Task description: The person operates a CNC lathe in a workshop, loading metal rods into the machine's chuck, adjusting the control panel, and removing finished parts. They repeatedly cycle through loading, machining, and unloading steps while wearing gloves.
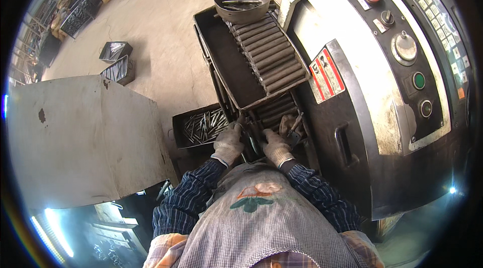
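Observation:
Both hands wear grey knitted work gloves and are close together in front of my apron. My left hand (229, 141) has its fingers curled near the lower corner of a black metal tray (211, 30); whether it grips anything is not plain. My right hand (276, 145) is a little to the right, by a dark bundle of parts between the hands, its fingertips partly hidden. Dark metal rods (269, 55) lie in a row in the tray, with a metal bowl (241, 11) of small metal pieces at its far end. Below this tray, more dark rods (277, 109) are visible.
Left of my left hand is a black bin (177, 132) of slim metal pins. A stained glove or rag (288, 124) and a small tool lie beyond my right hand. A machine control panel (396, 53) stands right, a metal cabinet (86, 136) left. Two bins (117, 57) sit on the floor.

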`<action>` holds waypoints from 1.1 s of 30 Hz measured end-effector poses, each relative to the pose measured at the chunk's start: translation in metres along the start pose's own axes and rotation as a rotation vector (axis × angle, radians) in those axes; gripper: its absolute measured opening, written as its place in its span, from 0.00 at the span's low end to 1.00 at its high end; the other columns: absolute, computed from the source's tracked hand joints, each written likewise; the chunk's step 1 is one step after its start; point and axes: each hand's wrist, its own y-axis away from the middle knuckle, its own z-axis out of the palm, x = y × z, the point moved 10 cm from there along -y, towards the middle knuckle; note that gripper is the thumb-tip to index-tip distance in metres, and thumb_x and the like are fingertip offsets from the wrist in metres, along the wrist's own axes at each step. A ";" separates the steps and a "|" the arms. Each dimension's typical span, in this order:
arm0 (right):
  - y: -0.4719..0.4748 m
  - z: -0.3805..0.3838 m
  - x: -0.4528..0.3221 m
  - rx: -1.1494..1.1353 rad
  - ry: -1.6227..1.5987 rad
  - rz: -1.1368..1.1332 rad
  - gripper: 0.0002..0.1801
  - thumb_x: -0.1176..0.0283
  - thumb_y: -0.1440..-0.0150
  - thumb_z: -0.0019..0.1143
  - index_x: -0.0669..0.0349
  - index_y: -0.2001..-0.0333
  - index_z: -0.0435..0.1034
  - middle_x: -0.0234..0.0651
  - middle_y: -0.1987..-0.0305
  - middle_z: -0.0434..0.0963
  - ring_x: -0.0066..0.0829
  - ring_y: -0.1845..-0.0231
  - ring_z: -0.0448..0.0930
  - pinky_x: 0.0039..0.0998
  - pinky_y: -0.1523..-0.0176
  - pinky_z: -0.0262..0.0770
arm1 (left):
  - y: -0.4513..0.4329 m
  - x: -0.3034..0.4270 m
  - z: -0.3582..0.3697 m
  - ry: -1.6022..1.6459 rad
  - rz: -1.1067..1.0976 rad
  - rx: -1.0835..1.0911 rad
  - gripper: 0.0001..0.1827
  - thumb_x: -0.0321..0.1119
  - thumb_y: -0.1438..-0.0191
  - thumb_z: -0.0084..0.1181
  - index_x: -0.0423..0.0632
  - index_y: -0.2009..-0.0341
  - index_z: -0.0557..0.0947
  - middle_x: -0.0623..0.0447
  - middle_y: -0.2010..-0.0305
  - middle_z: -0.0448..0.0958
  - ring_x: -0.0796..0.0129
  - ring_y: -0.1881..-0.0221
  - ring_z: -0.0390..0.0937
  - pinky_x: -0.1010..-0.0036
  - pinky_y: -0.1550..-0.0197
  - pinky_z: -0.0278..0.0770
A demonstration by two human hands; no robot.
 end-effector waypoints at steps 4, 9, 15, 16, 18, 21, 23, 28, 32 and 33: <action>0.013 -0.013 -0.014 0.006 0.081 0.049 0.21 0.73 0.39 0.49 0.56 0.41 0.68 0.53 0.42 0.79 0.56 0.39 0.79 0.53 0.39 0.75 | -0.005 0.011 -0.009 0.000 0.051 -0.016 0.49 0.26 0.53 0.62 0.59 0.26 0.60 0.45 0.24 0.60 0.43 0.40 0.77 0.54 0.43 0.80; 0.008 -0.002 -0.006 -0.032 0.239 0.066 0.20 0.73 0.41 0.52 0.59 0.44 0.68 0.55 0.46 0.81 0.54 0.45 0.83 0.52 0.50 0.81 | -0.019 0.031 -0.003 -0.104 0.120 -0.098 0.32 0.37 0.49 0.65 0.52 0.39 0.75 0.46 0.33 0.72 0.47 0.44 0.80 0.55 0.45 0.81; 0.004 -0.002 0.002 0.056 0.341 -0.046 0.20 0.70 0.41 0.56 0.58 0.44 0.71 0.51 0.51 0.82 0.53 0.48 0.84 0.51 0.53 0.82 | -0.016 0.034 -0.006 -0.149 0.163 -0.063 0.28 0.38 0.49 0.66 0.51 0.42 0.77 0.47 0.42 0.77 0.48 0.47 0.81 0.55 0.48 0.82; 0.010 -0.007 0.002 0.043 0.281 -0.059 0.22 0.69 0.41 0.57 0.57 0.43 0.71 0.51 0.50 0.82 0.53 0.48 0.84 0.52 0.51 0.82 | -0.015 0.031 0.001 -0.163 0.159 -0.048 0.28 0.38 0.49 0.66 0.51 0.42 0.77 0.46 0.42 0.77 0.48 0.47 0.81 0.55 0.49 0.82; 0.007 -0.011 0.039 0.246 0.075 -0.107 0.26 0.63 0.40 0.59 0.53 0.37 0.69 0.53 0.46 0.80 0.54 0.46 0.82 0.53 0.45 0.79 | -0.015 0.030 0.005 -0.184 0.136 -0.042 0.29 0.37 0.49 0.66 0.52 0.41 0.76 0.46 0.43 0.77 0.48 0.47 0.81 0.55 0.50 0.82; 0.026 -0.069 0.070 0.490 0.003 0.037 0.31 0.59 0.39 0.61 0.54 0.34 0.66 0.58 0.42 0.75 0.57 0.42 0.78 0.49 0.40 0.77 | -0.018 0.026 0.011 -0.191 0.141 -0.064 0.30 0.36 0.49 0.65 0.53 0.39 0.75 0.45 0.40 0.75 0.48 0.48 0.81 0.54 0.51 0.82; 0.033 -0.097 0.075 0.398 0.023 0.190 0.35 0.63 0.42 0.66 0.55 0.33 0.65 0.56 0.41 0.74 0.54 0.38 0.76 0.47 0.38 0.76 | -0.015 0.030 0.003 -0.176 0.121 -0.029 0.33 0.36 0.50 0.67 0.52 0.38 0.74 0.44 0.37 0.73 0.47 0.44 0.79 0.54 0.47 0.81; 0.006 -0.068 0.092 0.293 0.010 0.218 0.44 0.59 0.47 0.71 0.57 0.30 0.61 0.53 0.29 0.69 0.49 0.29 0.71 0.43 0.32 0.72 | -0.008 0.075 -0.008 -0.283 0.408 0.100 0.36 0.36 0.52 0.64 0.57 0.35 0.74 0.45 0.28 0.65 0.43 0.31 0.66 0.46 0.30 0.63; 0.012 -0.073 0.079 0.215 -0.180 0.312 0.38 0.62 0.47 0.69 0.61 0.34 0.66 0.52 0.37 0.77 0.49 0.35 0.77 0.42 0.34 0.74 | -0.009 0.069 0.034 -0.391 0.528 0.159 0.21 0.41 0.42 0.53 0.55 0.44 0.83 0.44 0.24 0.60 0.42 0.27 0.61 0.36 0.25 0.48; 0.007 -0.069 0.089 0.248 -0.211 0.292 0.36 0.63 0.47 0.68 0.62 0.35 0.68 0.52 0.39 0.78 0.49 0.37 0.79 0.41 0.35 0.74 | -0.012 0.070 0.037 -0.384 0.534 0.174 0.21 0.41 0.41 0.52 0.55 0.44 0.83 0.44 0.24 0.60 0.42 0.26 0.61 0.36 0.25 0.48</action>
